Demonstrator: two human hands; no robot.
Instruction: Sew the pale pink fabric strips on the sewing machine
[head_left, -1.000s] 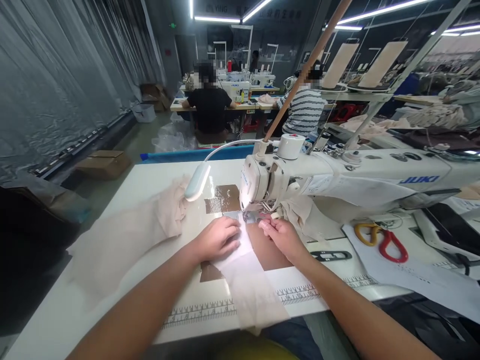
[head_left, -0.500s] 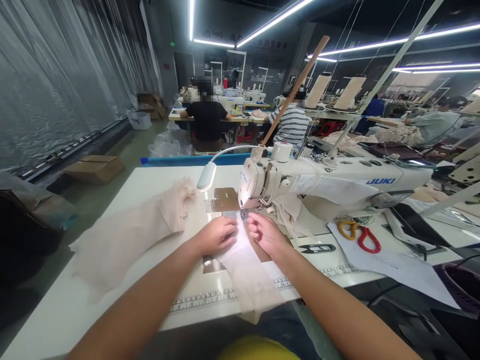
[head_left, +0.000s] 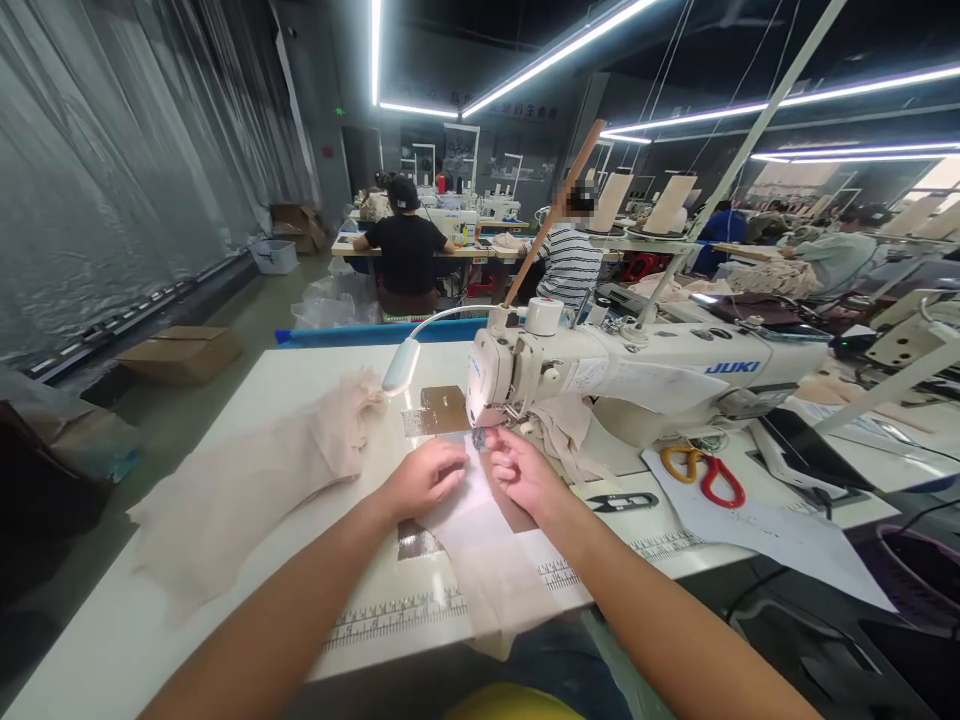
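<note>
A pale, thin fabric piece point(head_left: 487, 560) runs from under the head of the white sewing machine point(head_left: 491, 385) toward me and hangs over the table's front edge. My left hand point(head_left: 429, 478) lies on its left side with the fingers slightly bent, pressing it flat. Close to the presser foot, my right hand point(head_left: 517, 470) is closed in a pinch at the right edge of the fabric; its fingertips partly hide the spot. The lamp point(head_left: 402, 364) beside the machine head lights this area.
A heap of beige fabric point(head_left: 255, 490) lies on the left of the table point(head_left: 360, 560). Right of my hands are black thread snips point(head_left: 622, 502), red-and-yellow-handled scissors point(head_left: 721, 483) and a paper sheet point(head_left: 780, 540). More cloth point(head_left: 566, 430) is bunched behind the needle area. Co-workers sit ahead.
The camera view has shifted slightly, so the scene sits a little further left and lower. Both hands keep nearly the same place at the machine, with the fabric under them.
</note>
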